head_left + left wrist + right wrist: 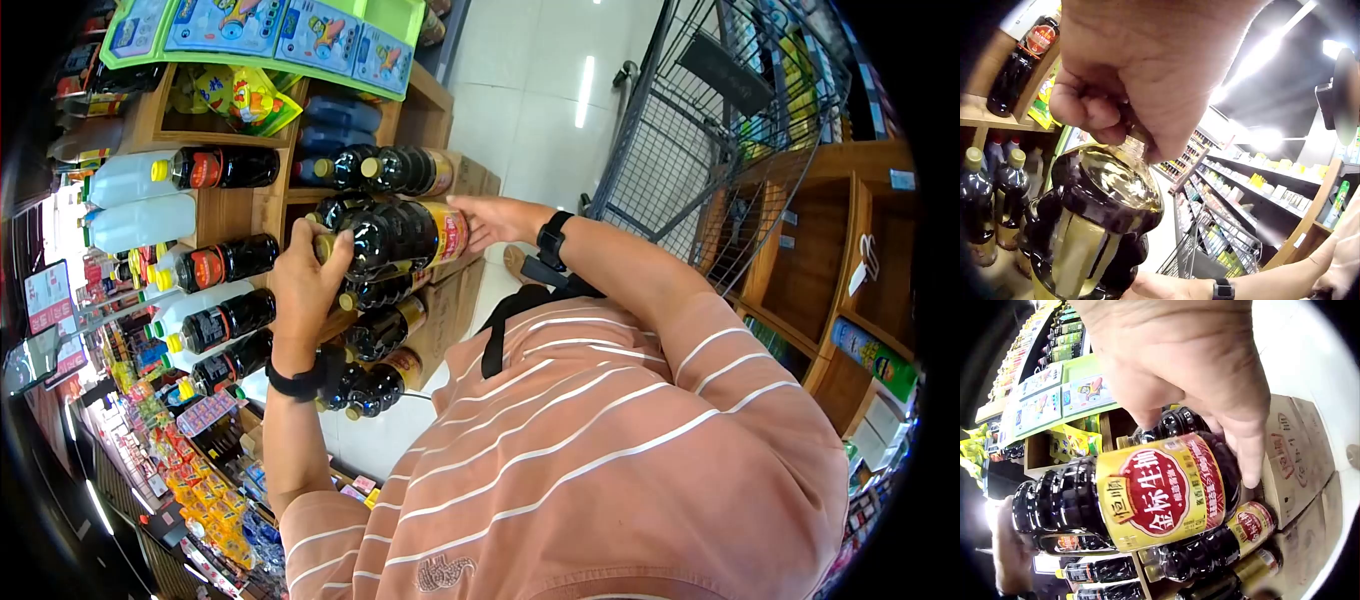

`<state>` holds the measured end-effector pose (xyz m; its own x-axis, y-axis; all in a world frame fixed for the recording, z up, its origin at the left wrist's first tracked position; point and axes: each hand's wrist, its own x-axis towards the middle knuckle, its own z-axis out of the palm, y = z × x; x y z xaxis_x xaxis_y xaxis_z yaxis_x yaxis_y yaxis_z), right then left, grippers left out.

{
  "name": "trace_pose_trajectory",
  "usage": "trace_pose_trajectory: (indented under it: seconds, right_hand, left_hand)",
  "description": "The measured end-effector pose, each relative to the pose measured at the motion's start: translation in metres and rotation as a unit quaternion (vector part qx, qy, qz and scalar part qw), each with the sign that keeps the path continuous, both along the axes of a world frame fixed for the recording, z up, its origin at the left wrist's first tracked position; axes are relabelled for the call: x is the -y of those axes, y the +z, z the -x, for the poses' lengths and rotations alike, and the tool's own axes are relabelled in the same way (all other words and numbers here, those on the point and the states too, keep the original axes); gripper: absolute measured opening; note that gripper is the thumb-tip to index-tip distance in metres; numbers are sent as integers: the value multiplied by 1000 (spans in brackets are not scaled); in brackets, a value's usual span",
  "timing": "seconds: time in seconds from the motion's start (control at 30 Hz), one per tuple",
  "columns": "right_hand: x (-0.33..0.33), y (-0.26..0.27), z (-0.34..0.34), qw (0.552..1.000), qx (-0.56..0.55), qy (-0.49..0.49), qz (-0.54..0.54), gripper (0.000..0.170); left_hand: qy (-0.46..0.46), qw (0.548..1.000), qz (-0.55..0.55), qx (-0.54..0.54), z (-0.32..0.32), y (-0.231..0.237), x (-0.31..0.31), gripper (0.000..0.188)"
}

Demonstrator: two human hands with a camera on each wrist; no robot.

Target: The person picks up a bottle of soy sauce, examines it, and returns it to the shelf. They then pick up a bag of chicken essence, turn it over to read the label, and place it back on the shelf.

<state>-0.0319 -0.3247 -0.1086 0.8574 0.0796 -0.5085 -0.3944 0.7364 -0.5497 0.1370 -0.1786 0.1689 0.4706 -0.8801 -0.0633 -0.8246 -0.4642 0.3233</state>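
Striped shirt, left hand gripping bottle by neck, right hand — straight-fingered — against base

In the left wrist view, my left fingers hide the cap of the bottle, and the bottom edge cuts off its base. The head view's top edge crops the cart; lettering on distant packages is too small for me to read.

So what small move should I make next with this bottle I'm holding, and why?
I'd probably steady the light soy sauce bottle by its base before shifting it: your left hand grips its neck, your right hand is at the base, and a matching bottle is close by.
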Motion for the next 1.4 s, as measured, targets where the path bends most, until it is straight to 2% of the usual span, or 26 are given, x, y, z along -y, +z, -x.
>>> trace_pose_trajectory:
  seconds: [0.07, 0.17, 0.3, 0.4, 0.5, 0.7, 0.8, 0.97, 1.1, 1.4]
  right_hand:
    - [6, -13, 2, 999, -43, -11, 6, 96]
    - [18, -15, 12, 998, -47, -37, -6, 101]
    - [34, -4, 34, 995, -39, -93, -8, 79]
    - [43, -7, 45, 993, -33, -108, -26, 69]
    - [44, -6, 56, 993, -18, -115, -34, 82]
    - [41, 13, 66, 992, -57, -115, -20, 75]
    - [41, 14, 68, 989, -68, -128, -29, 55]
    - [45, 16, 76, 989, -71, -128, -33, 55]
    - [48, 17, 81, 985, -98, -138, -32, 56]
    - [51, 23, 75, 986, -111, -120, -22, 46]
  left_hand:
    - [-12, 1000, -2, 3, -8, -15, -1, 37]
    - [-21, 1000, -17, 16, -18, -37, -3, 36]
    - [-23, 999, -32, 31, -32, -61, -6, 36]
    - [-20, 998, -32, 44, -43, -80, -9, 37]
    - [-18, 998, -34, 54, -52, -94, -10, 38]
    - [-16, 997, -49, 59, -70, -123, -8, 40]
    - [-10, 996, -68, 60, -73, -135, -6, 41]
    - [5, 996, -63, 56, -82, -158, -6, 42]
    - [29, 995, -82, 38, -82, -168, -4, 45]
    - [66, 989, -129, -4, -83, -163, -2, 48]
